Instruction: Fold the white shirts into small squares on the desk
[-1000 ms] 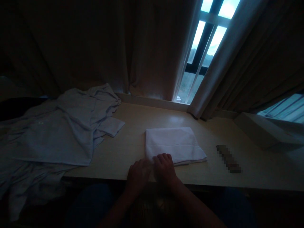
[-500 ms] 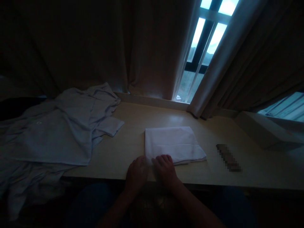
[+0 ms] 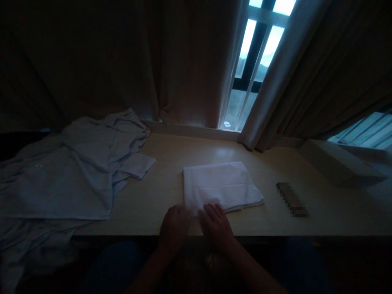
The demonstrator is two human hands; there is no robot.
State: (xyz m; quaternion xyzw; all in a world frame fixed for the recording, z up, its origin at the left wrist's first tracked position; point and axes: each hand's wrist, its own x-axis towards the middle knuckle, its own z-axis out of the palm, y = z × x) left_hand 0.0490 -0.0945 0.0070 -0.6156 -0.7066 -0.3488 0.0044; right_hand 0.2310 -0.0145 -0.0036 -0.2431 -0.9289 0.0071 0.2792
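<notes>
"By the cloth [image 3: 220, 181], what's held?"
"Left hand [image 3: 174, 229] at its near left corner, right hand [image 3: 217, 223] at its near edge; grasping or released, I can't tell."
"How far along?"
"Cloth folded flat on the counter [image 3: 150, 204]; left of it, a rumpled heap [image 3: 82, 173] lies unfolded."

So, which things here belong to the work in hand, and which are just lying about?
In use:
folded cloth
left hand, right hand, at its near edge
pile, likely: similar pale cloth
table, beneath

Apparently lying about:
pixelated item
box
</notes>
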